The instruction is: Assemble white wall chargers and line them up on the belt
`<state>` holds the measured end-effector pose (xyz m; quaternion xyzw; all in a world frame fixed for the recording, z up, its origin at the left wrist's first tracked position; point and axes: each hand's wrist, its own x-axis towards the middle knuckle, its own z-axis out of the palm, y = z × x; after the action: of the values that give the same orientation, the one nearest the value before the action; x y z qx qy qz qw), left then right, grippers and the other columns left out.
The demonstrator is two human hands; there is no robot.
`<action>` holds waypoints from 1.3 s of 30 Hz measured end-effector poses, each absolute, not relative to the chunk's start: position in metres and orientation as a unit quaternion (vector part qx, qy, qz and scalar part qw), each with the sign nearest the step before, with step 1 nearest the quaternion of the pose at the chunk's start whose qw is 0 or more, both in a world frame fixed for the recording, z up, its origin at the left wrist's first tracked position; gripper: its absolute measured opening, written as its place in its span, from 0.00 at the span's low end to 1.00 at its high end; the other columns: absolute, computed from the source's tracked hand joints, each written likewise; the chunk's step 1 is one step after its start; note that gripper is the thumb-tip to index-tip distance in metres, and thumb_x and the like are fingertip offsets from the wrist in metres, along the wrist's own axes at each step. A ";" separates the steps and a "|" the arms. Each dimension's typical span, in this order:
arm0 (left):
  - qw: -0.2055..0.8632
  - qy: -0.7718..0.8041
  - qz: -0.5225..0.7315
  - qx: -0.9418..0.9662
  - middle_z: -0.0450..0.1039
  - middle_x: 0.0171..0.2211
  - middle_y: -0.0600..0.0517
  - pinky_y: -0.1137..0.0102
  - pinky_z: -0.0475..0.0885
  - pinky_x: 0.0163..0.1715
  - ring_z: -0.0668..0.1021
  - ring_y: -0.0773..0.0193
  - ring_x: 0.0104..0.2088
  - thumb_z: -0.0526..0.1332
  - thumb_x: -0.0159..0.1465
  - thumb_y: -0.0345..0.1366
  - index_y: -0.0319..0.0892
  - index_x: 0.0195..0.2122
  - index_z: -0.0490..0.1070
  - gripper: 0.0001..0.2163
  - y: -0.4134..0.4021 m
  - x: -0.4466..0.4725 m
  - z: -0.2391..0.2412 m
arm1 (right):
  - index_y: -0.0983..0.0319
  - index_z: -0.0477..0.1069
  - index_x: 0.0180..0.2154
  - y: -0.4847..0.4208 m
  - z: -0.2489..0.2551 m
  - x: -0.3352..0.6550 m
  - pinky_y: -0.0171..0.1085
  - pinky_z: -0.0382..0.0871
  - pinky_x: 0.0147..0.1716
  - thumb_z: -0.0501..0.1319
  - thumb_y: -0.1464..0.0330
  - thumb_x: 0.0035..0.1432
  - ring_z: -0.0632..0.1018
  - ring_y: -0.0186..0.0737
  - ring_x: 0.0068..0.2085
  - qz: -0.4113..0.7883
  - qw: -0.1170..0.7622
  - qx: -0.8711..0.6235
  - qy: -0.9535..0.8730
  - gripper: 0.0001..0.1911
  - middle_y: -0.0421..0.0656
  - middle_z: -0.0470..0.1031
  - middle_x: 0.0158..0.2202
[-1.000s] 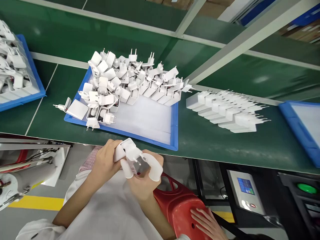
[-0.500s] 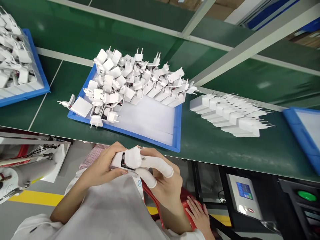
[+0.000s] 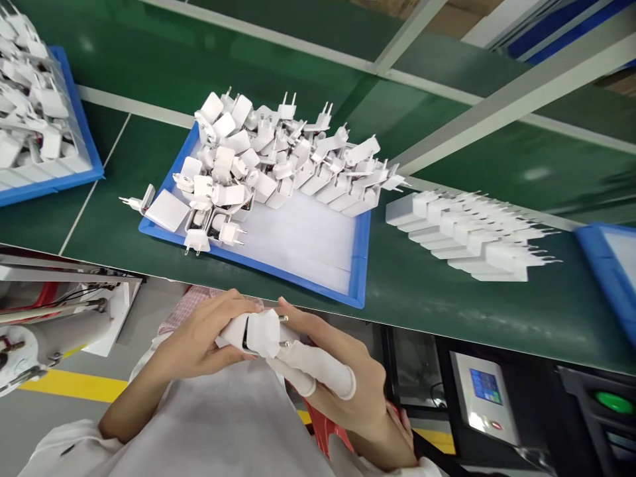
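Note:
A white power adapter (image 3: 264, 333) with two metal pins is held between both hands, in front of my body. My left hand (image 3: 213, 334) wraps round its box-shaped housing, thumb below and fingers on top. On the pin side, my right hand (image 3: 342, 368) has two fingers in white finger cots pressed against the plug cap, with its index finger stretched along above. A narrow dark gap shows between cap and housing. Beyond the hands, a blue-rimmed tray (image 3: 362, 265) bears a heap of similar adapters (image 3: 228, 165), several with caps askew.
Rows of adapters (image 3: 467, 232) stand on the green bench (image 3: 447, 311) to the right. Another full tray (image 3: 84, 132) is at the left, and a blue tray (image 3: 606, 265) at the far right. Below the bench are a device with a screen (image 3: 485, 386) and another person's hand (image 3: 401, 424).
The cap sits closer to the housing and the dark gap has narrowed. My right hand has shifted right and slightly down, its index finger now extended. The view has shifted slightly.

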<state>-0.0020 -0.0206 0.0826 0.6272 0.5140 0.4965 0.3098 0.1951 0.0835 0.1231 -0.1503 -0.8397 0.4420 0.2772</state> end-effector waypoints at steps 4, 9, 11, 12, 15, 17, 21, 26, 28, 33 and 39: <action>0.295 0.508 0.498 0.639 0.75 0.42 0.48 0.69 0.69 0.34 0.75 0.59 0.36 0.58 0.72 0.43 0.45 0.53 0.64 0.13 -0.016 0.000 0.085 | 0.53 0.60 0.67 0.083 0.126 0.197 0.43 0.82 0.50 0.62 0.73 0.64 0.82 0.47 0.51 0.438 0.254 -0.161 -0.847 0.33 0.43 0.76 0.59; 0.322 0.498 0.512 0.622 0.76 0.40 0.49 0.69 0.70 0.34 0.76 0.59 0.36 0.58 0.71 0.47 0.45 0.52 0.66 0.14 -0.011 0.003 0.084 | 0.51 0.65 0.63 0.090 0.130 0.198 0.42 0.84 0.45 0.62 0.74 0.63 0.82 0.49 0.52 0.419 0.240 -0.159 -0.861 0.28 0.43 0.77 0.56; 0.329 0.494 0.519 0.615 0.76 0.41 0.49 0.69 0.70 0.35 0.76 0.60 0.36 0.59 0.70 0.48 0.45 0.53 0.66 0.16 -0.010 0.002 0.083 | 0.50 0.68 0.60 0.093 0.129 0.197 0.41 0.84 0.45 0.62 0.74 0.63 0.82 0.47 0.51 0.414 0.255 -0.141 -0.862 0.25 0.41 0.78 0.54; 0.330 0.494 0.520 0.614 0.76 0.41 0.49 0.69 0.70 0.35 0.76 0.60 0.36 0.59 0.70 0.48 0.46 0.53 0.66 0.16 -0.009 0.002 0.082 | 0.50 0.69 0.59 0.094 0.128 0.196 0.41 0.84 0.45 0.62 0.74 0.63 0.82 0.47 0.51 0.413 0.260 -0.136 -0.862 0.24 0.41 0.79 0.54; 0.330 0.500 0.514 0.614 0.76 0.42 0.49 0.70 0.70 0.35 0.76 0.60 0.37 0.59 0.71 0.47 0.47 0.55 0.66 0.16 -0.008 -0.002 0.080 | 0.51 0.69 0.59 0.094 0.126 0.194 0.41 0.83 0.48 0.62 0.74 0.63 0.82 0.47 0.52 0.416 0.255 -0.148 -0.860 0.24 0.43 0.78 0.54; 0.331 0.503 0.509 0.616 0.77 0.41 0.49 0.70 0.70 0.34 0.76 0.60 0.36 0.59 0.71 0.46 0.46 0.55 0.66 0.16 -0.008 -0.006 0.079 | 0.53 0.67 0.61 0.093 0.127 0.192 0.43 0.82 0.49 0.63 0.74 0.63 0.82 0.49 0.53 0.425 0.241 -0.166 -0.857 0.26 0.45 0.79 0.55; 0.346 0.517 0.485 0.615 0.76 0.39 0.50 0.70 0.70 0.32 0.76 0.60 0.34 0.57 0.71 0.47 0.45 0.53 0.67 0.15 -0.004 -0.012 0.076 | 0.54 0.65 0.62 0.096 0.123 0.184 0.44 0.82 0.51 0.64 0.76 0.61 0.82 0.49 0.53 0.430 0.228 -0.178 -0.855 0.28 0.46 0.78 0.56; 0.274 0.606 0.359 0.655 0.75 0.42 0.47 0.64 0.73 0.42 0.76 0.55 0.42 0.58 0.70 0.37 0.42 0.51 0.67 0.10 0.008 -0.026 0.065 | 0.56 0.68 0.58 0.111 0.089 0.167 0.51 0.75 0.59 0.62 0.78 0.61 0.81 0.47 0.52 0.388 0.232 -0.154 -0.879 0.25 0.47 0.78 0.53; 0.247 0.626 0.319 0.668 0.76 0.42 0.45 0.62 0.74 0.42 0.76 0.53 0.45 0.58 0.69 0.34 0.41 0.51 0.68 0.11 0.010 -0.031 0.056 | 0.55 0.68 0.58 0.114 0.070 0.161 0.51 0.76 0.58 0.61 0.78 0.61 0.81 0.48 0.52 0.380 0.248 -0.150 -0.878 0.25 0.47 0.79 0.52; 0.291 0.642 0.352 0.616 0.79 0.46 0.46 0.64 0.77 0.40 0.79 0.57 0.40 0.59 0.68 0.32 0.43 0.53 0.71 0.12 0.002 -0.037 0.039 | 0.58 0.64 0.61 0.106 0.044 0.152 0.50 0.81 0.51 0.61 0.72 0.64 0.80 0.50 0.53 0.403 0.242 -0.191 -0.862 0.25 0.50 0.79 0.50; 0.567 0.565 0.404 0.443 0.73 0.58 0.42 0.69 0.80 0.30 0.81 0.62 0.31 0.63 0.67 0.40 0.50 0.64 0.68 0.23 -0.008 -0.059 0.051 | 0.55 0.64 0.61 0.100 0.049 0.142 0.54 0.79 0.49 0.57 0.71 0.67 0.80 0.48 0.45 0.343 0.231 -0.183 -0.892 0.22 0.50 0.79 0.48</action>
<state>-0.0588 -0.0081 0.0509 0.4430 0.5646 0.4041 0.5672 0.1415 0.0999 0.0492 -0.1834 -0.8920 0.3425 0.2309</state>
